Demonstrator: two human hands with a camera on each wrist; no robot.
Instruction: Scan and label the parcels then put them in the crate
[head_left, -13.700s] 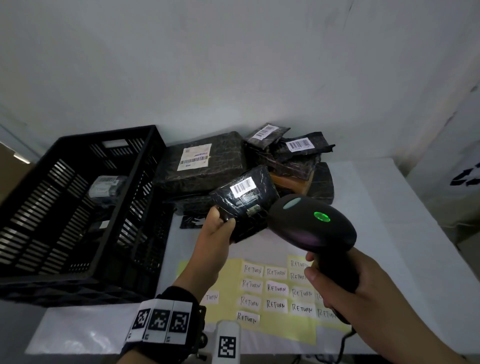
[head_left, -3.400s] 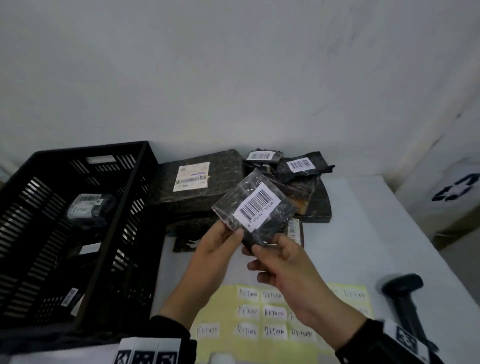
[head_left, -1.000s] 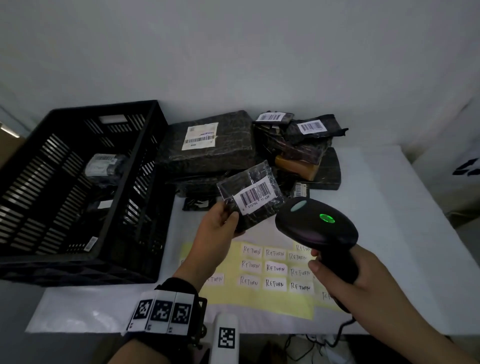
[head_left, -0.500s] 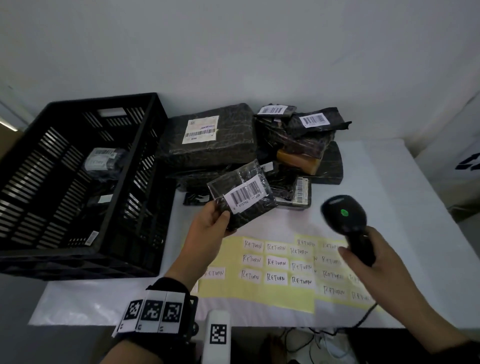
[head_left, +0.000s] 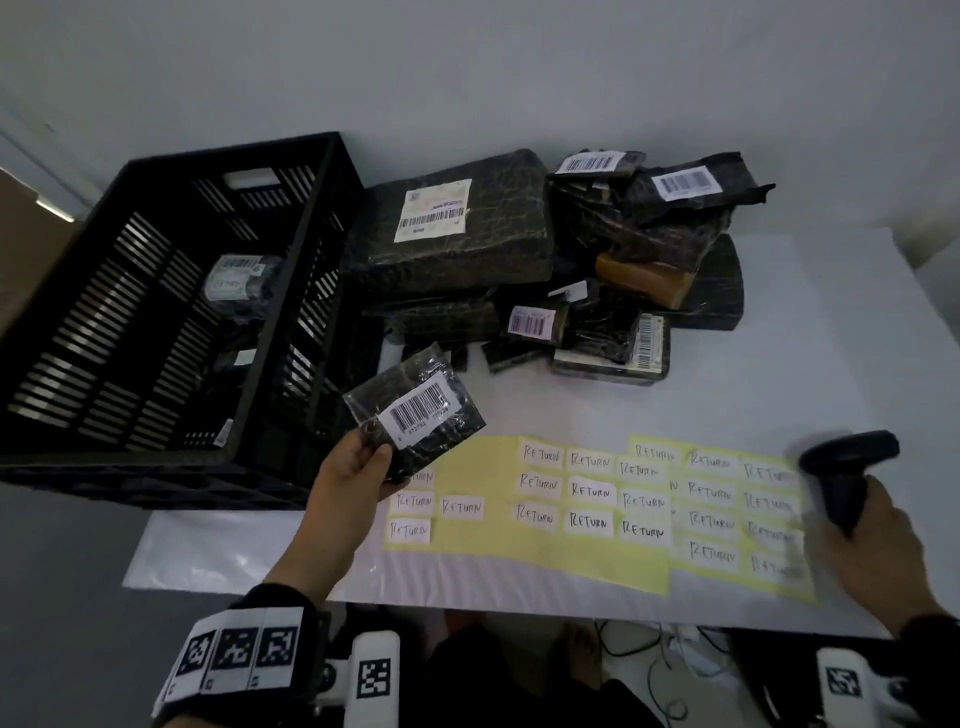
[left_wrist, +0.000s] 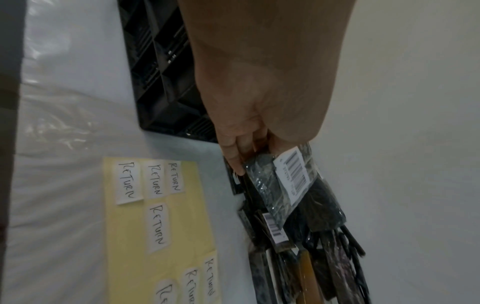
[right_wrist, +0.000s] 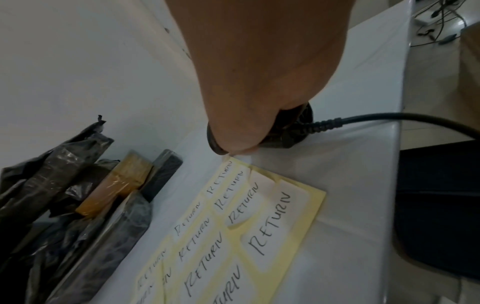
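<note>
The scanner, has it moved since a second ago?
Yes. The scanner went right, from over the left label sheet to the right sheet's far edge.

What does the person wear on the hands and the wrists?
Both hands are bare: left hand, right hand. The left wrist has a black band with three square black-and-white code tags. The right wrist shows a dark cuff. A white mount with a code tag sits below each wrist.

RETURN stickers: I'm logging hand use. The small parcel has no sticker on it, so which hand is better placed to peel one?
Right. The right hand need only put down the scanner, beside the RETURN stickers; the left hand grips the small parcel.
</note>
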